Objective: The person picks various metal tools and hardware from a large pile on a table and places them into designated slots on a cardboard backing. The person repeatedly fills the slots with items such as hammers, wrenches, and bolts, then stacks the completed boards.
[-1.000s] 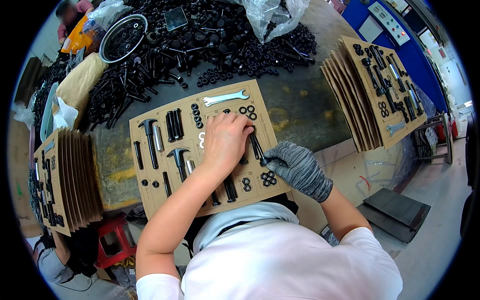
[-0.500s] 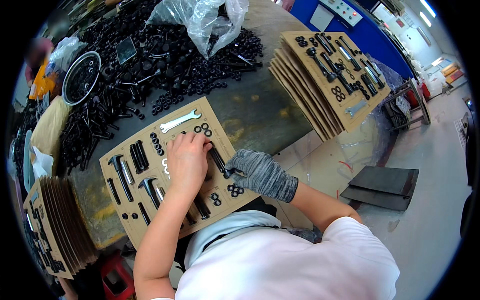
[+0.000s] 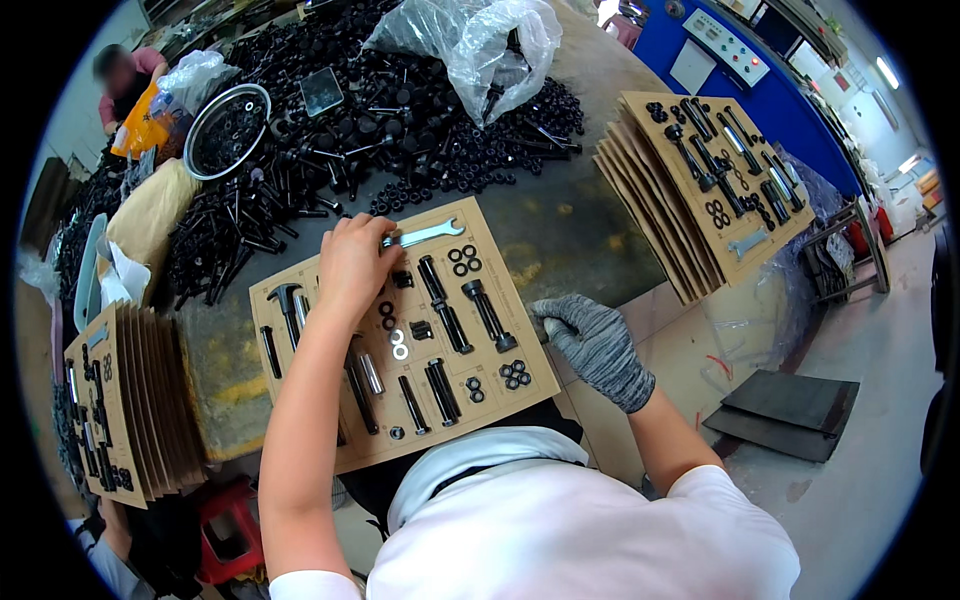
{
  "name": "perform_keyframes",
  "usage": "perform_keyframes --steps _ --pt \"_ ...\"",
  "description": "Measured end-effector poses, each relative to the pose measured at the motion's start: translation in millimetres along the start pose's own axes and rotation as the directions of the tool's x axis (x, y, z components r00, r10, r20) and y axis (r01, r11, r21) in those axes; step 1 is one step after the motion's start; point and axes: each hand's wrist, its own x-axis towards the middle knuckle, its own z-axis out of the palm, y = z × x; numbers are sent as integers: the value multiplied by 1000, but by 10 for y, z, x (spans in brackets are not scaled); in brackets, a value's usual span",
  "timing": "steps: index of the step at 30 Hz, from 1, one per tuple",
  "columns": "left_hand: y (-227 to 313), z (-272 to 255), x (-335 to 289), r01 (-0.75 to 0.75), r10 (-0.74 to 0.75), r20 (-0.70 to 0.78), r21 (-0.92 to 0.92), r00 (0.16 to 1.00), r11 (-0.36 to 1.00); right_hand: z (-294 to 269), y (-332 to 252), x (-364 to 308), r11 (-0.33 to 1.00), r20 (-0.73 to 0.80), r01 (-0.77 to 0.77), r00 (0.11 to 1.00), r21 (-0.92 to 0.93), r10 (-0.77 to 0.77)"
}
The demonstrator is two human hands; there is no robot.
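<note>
A brown cardboard panel (image 3: 513, 284) lies before me with black hardware set on it in groups. My bare left hand (image 3: 352, 262) is at its far edge, thumb and fingers closed round the left end of a silver open-end wrench (image 3: 432, 234). My right hand (image 3: 598, 350), in a grey knit glove, is closed just beyond the panel's right edge; what its fingers hold, if anything, is hidden. Between the hands lie long black bolts (image 3: 443, 305), a thick bolt (image 3: 489, 315), black rings (image 3: 465, 260), pale washers (image 3: 399, 344) and nuts (image 3: 515, 375). My left forearm covers part of the panel.
A large heap of black bolts and nuts (image 3: 390, 120) spreads behind, under a clear plastic bag (image 3: 480, 50). Stacks of filled panels stand right (image 3: 740, 180) and left (image 3: 105, 400). A round tray (image 3: 228, 130) sits far left. Another person (image 3: 125, 85) is beyond.
My left hand has moved from the middle of the panel to the wrench at its far edge. My right hand has left the thick bolt and drawn off to the right.
</note>
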Motion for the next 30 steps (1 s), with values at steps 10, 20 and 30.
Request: perform_keyframes --steps 10,20,30 --pt "-11 141 146 -8 9 -21 19 1000 1000 -14 193 -59 998 -51 -24 998 -65 20" --pt "-601 -183 -19 54 -64 -151 -73 986 996 -194 350 -553 736 315 -557 829 386 462" --pt "-1448 -493 -429 162 -155 117 -54 981 985 655 0 -800 936 437 266 831 231 -344"
